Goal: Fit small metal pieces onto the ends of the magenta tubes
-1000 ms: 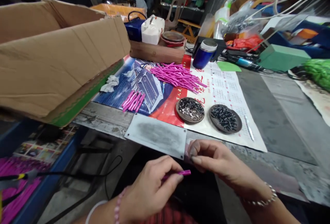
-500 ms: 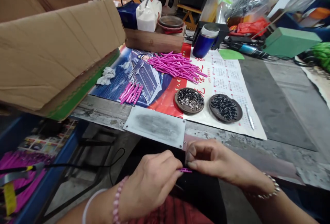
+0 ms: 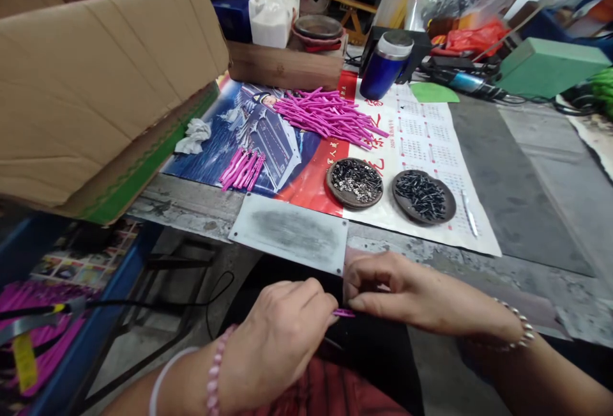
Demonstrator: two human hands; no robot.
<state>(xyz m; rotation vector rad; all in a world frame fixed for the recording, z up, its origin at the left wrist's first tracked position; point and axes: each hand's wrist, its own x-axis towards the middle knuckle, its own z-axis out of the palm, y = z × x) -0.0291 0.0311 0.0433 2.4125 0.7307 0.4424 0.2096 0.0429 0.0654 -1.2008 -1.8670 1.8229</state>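
Note:
My left hand [image 3: 287, 333] is closed round a thin pink stick [image 3: 343, 312], whose end juts from the fingertips above my lap. At that end, my right hand [image 3: 395, 291] makes a pinch with thumb and forefinger; whatever it holds is hidden. Beyond my hands, one round dish [image 3: 330, 195] holds small black pieces and shiny metal bits. A second dish [image 3: 450, 211] to its right is full of thin black pieces. A large heap of pink sticks [image 3: 330, 117] lies on the calendar poster [image 3: 306, 173], with a smaller bunch of pink pieces [image 3: 242, 169] nearer me.
A big cardboard box [image 3: 110, 84] stands at the left. A pale metal plate [image 3: 290, 232] lies at the table's front edge. Behind are a wooden box [image 3: 287, 66], a blue tumbler [image 3: 383, 74] and a green block [image 3: 550, 68]. More pink sticks fill a blue bin [image 3: 110, 314] lower left.
The view has shifted slightly, so the table things sit a little higher. Both hands keep nearly the same pose; the gap inside my right hand's curled fingers looks narrower.

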